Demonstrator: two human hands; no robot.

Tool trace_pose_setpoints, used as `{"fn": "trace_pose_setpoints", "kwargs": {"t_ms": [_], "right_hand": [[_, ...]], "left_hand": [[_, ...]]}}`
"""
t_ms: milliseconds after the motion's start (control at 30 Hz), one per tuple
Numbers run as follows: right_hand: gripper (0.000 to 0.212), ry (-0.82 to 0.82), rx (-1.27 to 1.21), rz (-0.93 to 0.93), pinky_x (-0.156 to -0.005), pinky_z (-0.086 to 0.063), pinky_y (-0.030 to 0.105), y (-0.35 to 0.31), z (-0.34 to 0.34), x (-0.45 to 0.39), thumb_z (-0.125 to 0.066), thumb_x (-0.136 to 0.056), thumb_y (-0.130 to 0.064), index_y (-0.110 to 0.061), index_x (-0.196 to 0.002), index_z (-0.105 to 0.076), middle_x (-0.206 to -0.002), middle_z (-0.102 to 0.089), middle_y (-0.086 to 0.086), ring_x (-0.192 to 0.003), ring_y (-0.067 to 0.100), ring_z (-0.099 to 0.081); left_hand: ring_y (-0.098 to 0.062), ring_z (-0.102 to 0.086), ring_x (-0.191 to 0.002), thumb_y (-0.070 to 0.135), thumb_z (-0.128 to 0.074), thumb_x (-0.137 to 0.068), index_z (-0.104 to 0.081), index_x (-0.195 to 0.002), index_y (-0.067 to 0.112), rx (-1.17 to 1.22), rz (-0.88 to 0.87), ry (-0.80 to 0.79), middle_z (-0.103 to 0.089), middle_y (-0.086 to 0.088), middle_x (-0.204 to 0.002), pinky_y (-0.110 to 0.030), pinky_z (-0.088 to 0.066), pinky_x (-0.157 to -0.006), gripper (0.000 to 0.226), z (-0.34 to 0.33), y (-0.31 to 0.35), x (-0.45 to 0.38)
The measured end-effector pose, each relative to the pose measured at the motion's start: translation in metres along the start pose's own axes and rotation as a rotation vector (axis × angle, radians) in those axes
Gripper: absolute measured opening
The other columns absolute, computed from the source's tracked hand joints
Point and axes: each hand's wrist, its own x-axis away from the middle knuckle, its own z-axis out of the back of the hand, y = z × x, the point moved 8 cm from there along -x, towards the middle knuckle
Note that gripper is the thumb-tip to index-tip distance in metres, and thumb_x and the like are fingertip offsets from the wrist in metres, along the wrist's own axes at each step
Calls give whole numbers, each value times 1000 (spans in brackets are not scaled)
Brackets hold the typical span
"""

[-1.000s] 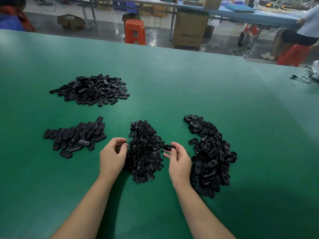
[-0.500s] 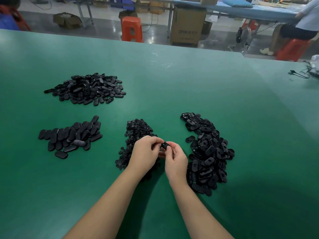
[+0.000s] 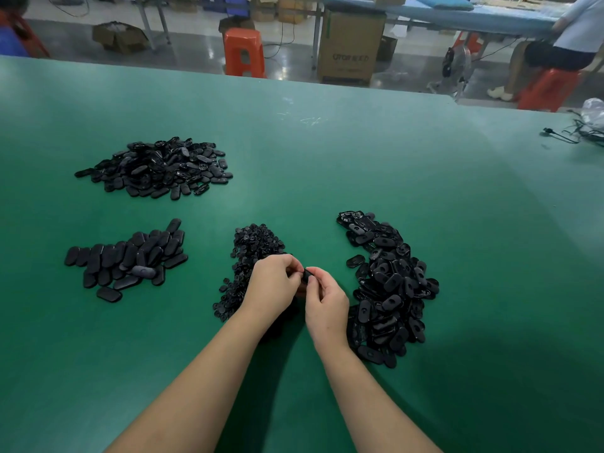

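My left hand (image 3: 273,286) and my right hand (image 3: 325,300) meet above the green table (image 3: 359,165), fingertips together. Between them they pinch one small black oval plastic part (image 3: 307,275); most of it is hidden by the fingers. Under my left hand lies a heap of small round black pieces (image 3: 251,250). Right of my right hand is a long heap of black oval shells with holes (image 3: 389,282). To the left lies a neat group of smooth black oval parts (image 3: 125,258).
A further pile of black oval parts (image 3: 160,166) lies at the back left. Cables and a plastic bag (image 3: 585,125) sit at the far right edge. Beyond the table stand an orange stool (image 3: 243,50), a cardboard box (image 3: 351,44) and a seated person (image 3: 568,44).
A second ago my hands were apart on either side of the round-piece heap, the right one holding an oval part. They came together over the heap and now stay joined on the part.
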Motion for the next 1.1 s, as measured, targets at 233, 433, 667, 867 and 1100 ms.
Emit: {"fn": "trace_pose_setpoints", "kwargs": {"t_ms": [233,433,667,867,1100], "right_hand": [[22,7,51,45,-78,-46,6,-5,1,0,-55,-100,-9,-12,-111,-74,-99,-74,-6,-87,1,-64],[22,3,70,51,-75,-43,3,-5,-1,0,-55,-100,-8,-13,-109,-74,-95,-72,-9,-86,-1,-63],[22,-26,37,20,-80,-51,16,-4,-1,1,-53,-102,-10,-14,-110,-73,-94,-74,-8,-86,1,-68],[26,-44,-43,-28,-73,-59,35,-2,-2,1,-49,-103,-10,-29,-98,-65,-77,-72,-5,-66,12,-70],[15,-64,-45,-25,-86,-54,51,-5,-4,3,-53,-101,-13,-23,-106,-63,-99,-70,1,-92,27,-66]], "left_hand": [[0,-60,-70,11,-64,-89,-75,-89,18,-25,-5,-32,-69,9,-79,-4,-38,-62,13,2,0,-2],[-3,-59,-72,12,-64,-90,-75,-89,19,-22,-21,-31,-69,9,-80,-1,-35,-60,14,1,1,-1],[2,-58,-69,12,-69,-86,-71,-84,24,-13,-5,17,-68,12,-76,-4,-37,-57,12,4,-2,-3],[-4,-64,-69,20,-80,-83,-75,-97,22,86,68,-69,-75,4,-86,-21,-49,-69,15,4,-11,-7],[-8,-49,-36,9,-79,-84,-77,-89,8,368,181,-148,-63,7,-51,-20,-43,-43,5,-7,-18,-2]]}}
